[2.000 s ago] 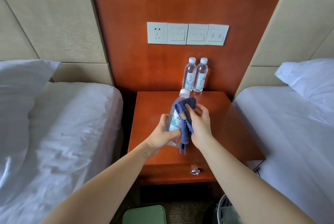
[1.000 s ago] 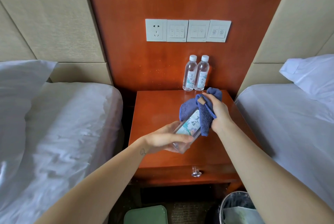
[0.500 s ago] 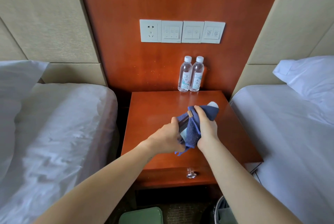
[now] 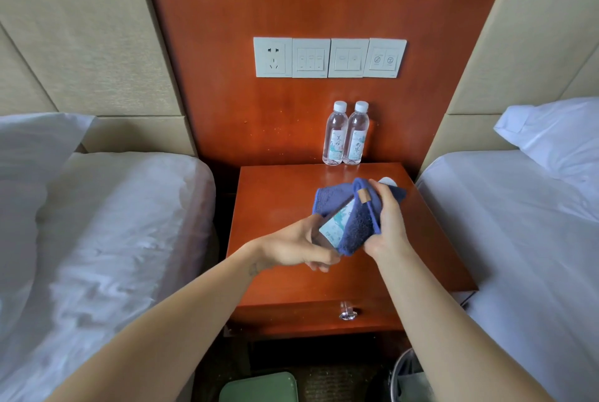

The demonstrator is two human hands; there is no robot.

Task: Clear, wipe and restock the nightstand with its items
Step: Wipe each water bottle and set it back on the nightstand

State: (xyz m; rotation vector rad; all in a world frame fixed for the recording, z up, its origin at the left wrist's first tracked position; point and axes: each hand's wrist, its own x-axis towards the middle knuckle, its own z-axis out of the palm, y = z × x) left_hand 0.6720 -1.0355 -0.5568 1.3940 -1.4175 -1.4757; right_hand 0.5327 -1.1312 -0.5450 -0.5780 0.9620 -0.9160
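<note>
Wood with a glossy red-brown finish makes up the square table [image 4: 282, 200] between two white-sheeted beds. The same wood forms the wall panel behind it. A small shiny metal knob [image 4: 348, 314] sits on the drawer front.

Both hands hold a clear plastic water bottle [image 4: 337, 221] in the air above the middle of the table, a little toward its right edge. It is tilted, and its white cap [image 4: 387, 181] points toward the back right corner. Its pale label carries a teal wash drawing, and the print on it is too small to read.

The left hand [image 4: 291, 247] curls round the bottle's lower end. The right hand [image 4: 389, 223] grips a blue terry cloth [image 4: 359, 223] wrapped over the bottle's upper half. The cloth is nubby, with a stitched hem and a small tan tag [image 4: 363, 195].

Two more bottles, the left bottle [image 4: 334, 135] and the right bottle [image 4: 356, 135], stand upright at the table's back edge. They touch each other and are right of centre, against the panel. Each is slim, clear and white-capped, with dark brush-style characters on its label that I cannot make out.

Above them, a row of four white plastic plates [image 4: 329, 58] holds a socket and rocker switches.
</note>
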